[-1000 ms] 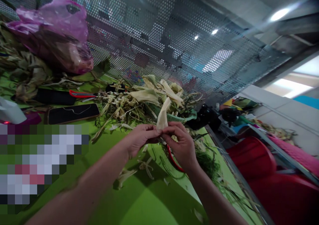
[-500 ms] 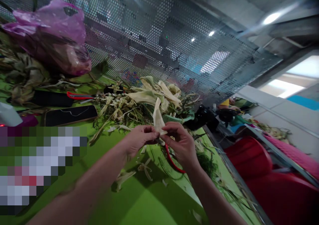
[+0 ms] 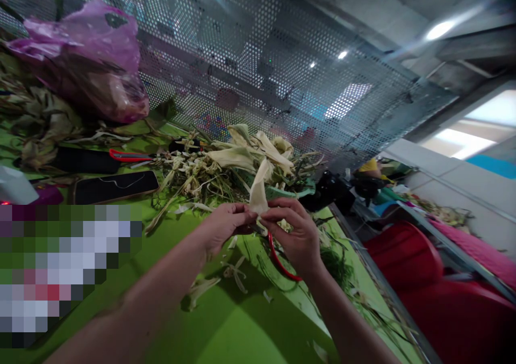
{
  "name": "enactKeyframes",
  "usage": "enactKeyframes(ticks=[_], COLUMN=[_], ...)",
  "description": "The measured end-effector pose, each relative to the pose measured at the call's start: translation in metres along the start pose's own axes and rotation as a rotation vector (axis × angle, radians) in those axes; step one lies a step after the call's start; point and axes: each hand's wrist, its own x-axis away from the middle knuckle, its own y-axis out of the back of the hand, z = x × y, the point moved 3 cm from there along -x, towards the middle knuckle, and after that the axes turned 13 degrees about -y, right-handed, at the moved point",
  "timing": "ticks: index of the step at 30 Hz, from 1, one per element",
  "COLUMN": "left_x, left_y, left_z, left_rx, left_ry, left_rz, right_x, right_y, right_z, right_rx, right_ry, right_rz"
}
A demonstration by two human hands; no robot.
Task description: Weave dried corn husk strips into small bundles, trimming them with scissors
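Between my two hands a pale dried corn husk [image 3: 258, 187] stands roughly upright, its lower end pinched in my fingertips. My left hand [image 3: 229, 223] grips it from the left with thumb and fingers. From the right, my right hand [image 3: 293, 235] pinches the same end. Under my right hand shows a red loop [image 3: 280, 264], perhaps a scissors handle; the rest of it is hidden. Just beyond my hands lies a heap of dried husks [image 3: 237, 157] with stringy pieces. Small husk scraps [image 3: 236, 272] lie on the green table [image 3: 226, 329] below.
A purple plastic bag [image 3: 92, 57] stands at the back left. Nearby lie a red utility knife [image 3: 131, 156] and a dark phone [image 3: 116, 186]. A perforated metal screen [image 3: 242, 57] rises behind the table. Red chairs [image 3: 403, 251] stand right, and green thread [image 3: 336, 267] lies by the edge.
The corn husk's upper tip has shifted slightly right and its shape looks broader and more curled. My right hand's fingers have moved slightly; both hands still pinch the husk.
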Motion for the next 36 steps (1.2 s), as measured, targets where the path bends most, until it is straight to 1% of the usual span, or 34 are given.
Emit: enactKeyframes(ticks=[5,11,16,21,25,28,30,32,36], left_x=[-0.002,0.0,0.002,0.003,0.002,-0.001,-0.002,-0.002,0.001], left_y=[0.001,-0.001,-0.005,-0.008,-0.007,-0.004,-0.003,-0.003,-0.005], left_z=[0.003,0.003,-0.001,-0.007,-0.009,-0.006,-0.005,-0.004,-0.005], left_rx=[0.002,-0.02,-0.06,-0.141,-0.284,-0.383,-0.386,-0.344,-0.231], left_ry=[0.01,0.002,-0.053,-0.122,-0.185,-0.213,-0.216,-0.205,-0.157], left_rz=[-0.003,0.0,0.045,0.082,0.12,0.137,0.128,0.101,0.015], right_x=[0.0,0.0,-0.001,-0.002,-0.001,-0.001,0.0,0.0,-0.001], right_y=[0.001,0.0,-0.001,-0.004,-0.005,-0.006,-0.007,-0.007,-0.006], right_z=[-0.001,-0.004,-0.004,-0.003,-0.005,-0.007,-0.008,-0.01,-0.01], right_rx=[0.065,0.095,0.056,0.005,-0.029,-0.101,-0.164,-0.224,-0.242], right_ry=[0.044,0.03,-0.034,-0.125,-0.179,-0.224,-0.26,-0.285,-0.27], right_rz=[0.0,0.046,0.08,0.064,0.047,0.08,0.104,0.106,0.086])
